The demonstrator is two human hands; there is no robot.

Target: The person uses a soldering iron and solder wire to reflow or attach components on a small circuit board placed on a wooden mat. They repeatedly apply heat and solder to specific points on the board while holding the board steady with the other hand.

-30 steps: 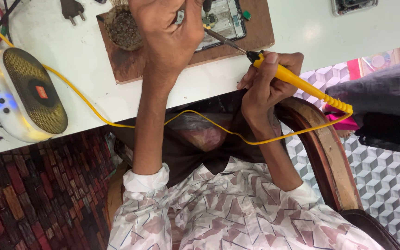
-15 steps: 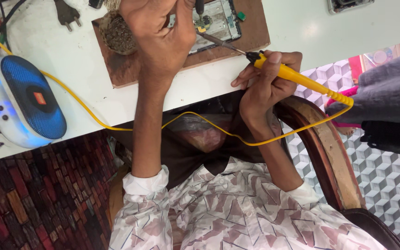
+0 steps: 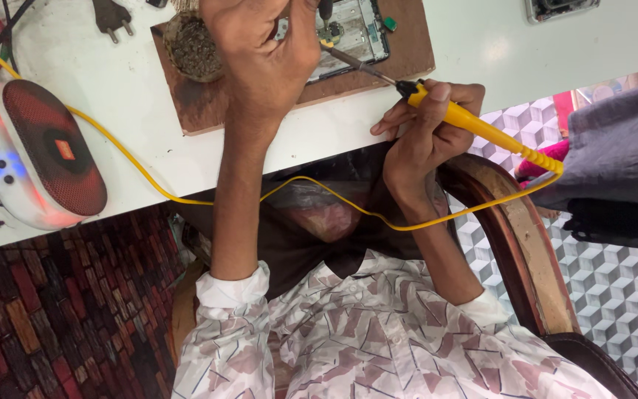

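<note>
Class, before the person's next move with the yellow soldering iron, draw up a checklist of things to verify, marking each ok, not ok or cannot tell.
1. Right hand grips the yellow-handled soldering iron: ok.
2. Iron tip on the opened phone circuit board: ok.
3. Left hand steadies the board: cannot tell, it hides the contact.
4. Yellow cord off the brown wooden work board: ok.
5. Red oval speaker apart from the wooden board: ok.
</note>
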